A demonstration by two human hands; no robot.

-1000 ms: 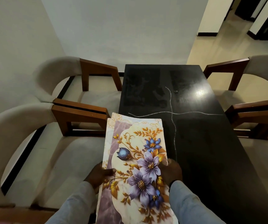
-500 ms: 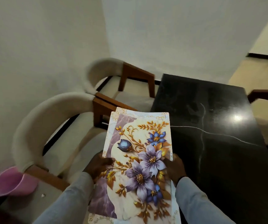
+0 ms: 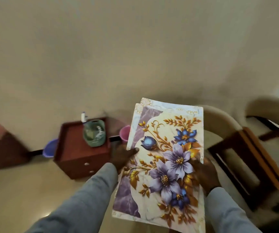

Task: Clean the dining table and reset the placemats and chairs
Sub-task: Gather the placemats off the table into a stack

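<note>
I hold a stack of floral placemats (image 3: 167,157), white with purple and blue flowers and gold leaves, in both hands in front of me. My left hand (image 3: 122,156) grips the stack's left edge with the thumb on top. My right hand (image 3: 204,174) grips the right edge. Two cream padded chairs with brown wooden frames stand at the right, one near (image 3: 246,157) and one farther (image 3: 273,111). The dining table is out of view.
A small reddish-brown cabinet (image 3: 78,148) with drawers stands left of the placemats, with a green jar (image 3: 94,132) and a small bottle (image 3: 83,116) on top. A pink bucket (image 3: 124,134) and a purple bucket (image 3: 50,147) sit beside it against the beige wall. Dark furniture (image 3: 0,148) is at far left.
The view has swung left, away from the black table toward the wall and the small cabinet. Both hands still hold the placemat stack the same way.
</note>
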